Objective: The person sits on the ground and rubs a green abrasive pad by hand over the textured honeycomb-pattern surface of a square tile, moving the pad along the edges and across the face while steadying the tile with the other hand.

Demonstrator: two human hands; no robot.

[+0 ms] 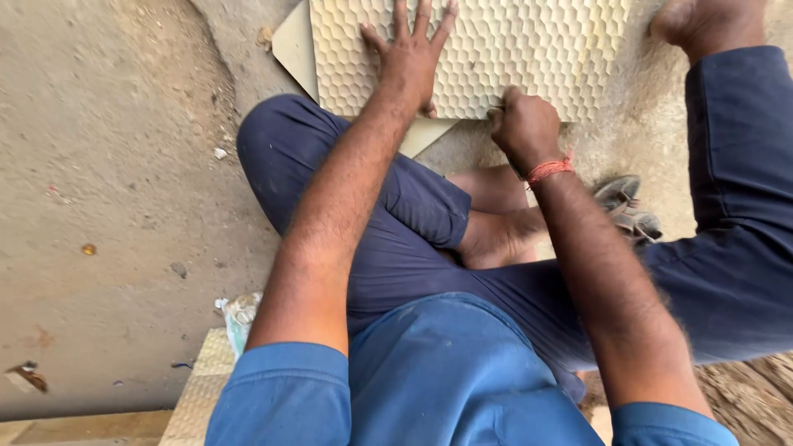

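A cream tile (512,49) with a raised honeycomb pattern lies on the ground in front of my crossed legs. My left hand (410,58) rests flat on it with fingers spread, pressing down. My right hand (522,125) is clenched in a fist at the tile's near edge; a red thread circles its wrist. Whether the fist holds a small tool is hidden. A plain cream tile (291,45) pokes out from under the patterned one at the left.
I sit on a dusty concrete floor (107,165) in dark blue trousers. A sandal (629,206) lies by my right leg. Another patterned tile (194,396) and a crumpled wrapper (241,314) lie at my left side.
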